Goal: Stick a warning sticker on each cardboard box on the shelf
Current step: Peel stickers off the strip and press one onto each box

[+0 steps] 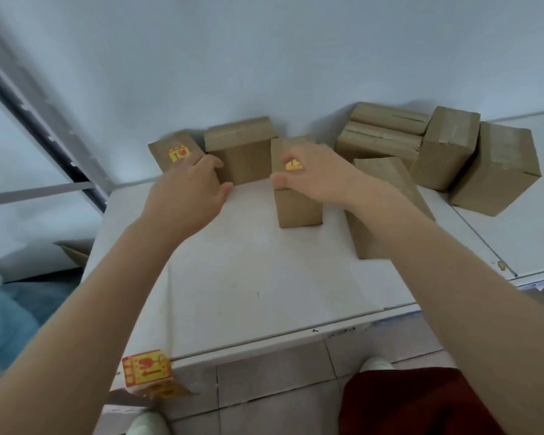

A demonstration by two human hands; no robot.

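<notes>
Now, step in hand: you look to be pressing a yellow-and-red warning sticker (293, 165) onto the top of the narrow upright brown cardboard box (299, 208) standing on the white shelf (264, 277).
Right hand: your right hand (314, 180) is bent over that box's top, thumb at its front upper edge, gripping it with the sticker showing between thumb and fingers.
Left hand: your left hand (189, 196) hovers left of the narrow box, fingers loosely bent, holding nothing I can see, close to the taller plain brown box (242, 155).
Done: the small brown box (167, 149) furthest left of the narrow box carries its own applied label (179, 154).
Left to do: the taller box, the long brown box (387, 174) just right of the narrow box, and the group of brown boxes (446, 146) further right show no sticker.
Supply: the strip of yellow stickers (146, 368) hangs at the shelf's front edge, well in front and left of the narrow box.
Next move: probably smooth this sticker flat, then reach to the strip; peeling one calls for a clean pinch at a corner.
</notes>
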